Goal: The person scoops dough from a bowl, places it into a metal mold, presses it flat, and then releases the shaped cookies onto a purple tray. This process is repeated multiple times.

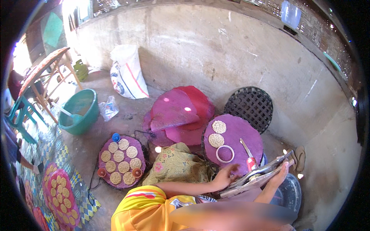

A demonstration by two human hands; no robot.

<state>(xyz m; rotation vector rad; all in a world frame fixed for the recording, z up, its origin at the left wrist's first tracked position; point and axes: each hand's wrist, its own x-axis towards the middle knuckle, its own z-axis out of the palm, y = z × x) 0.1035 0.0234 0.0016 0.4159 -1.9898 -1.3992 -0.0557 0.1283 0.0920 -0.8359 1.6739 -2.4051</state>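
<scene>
My left hand, fingers curled but apart, is at the left end of a tilted two-layer board; whether it touches it is unclear. My right hand grips the board's right side, with a small pale object between the layers. Behind them lies a round purple mat bearing two pale, patterned discs, a white ring and a knife with a red handle. A patterned cloth lies left of my left hand. A blurred patch covers part of the lower edge.
At left are a disc-covered purple tray, more discs on pink mats, a teal tub, chairs and another person. Pink sheets, a white sack and black lattice tray are along the wall; a dark basin at right.
</scene>
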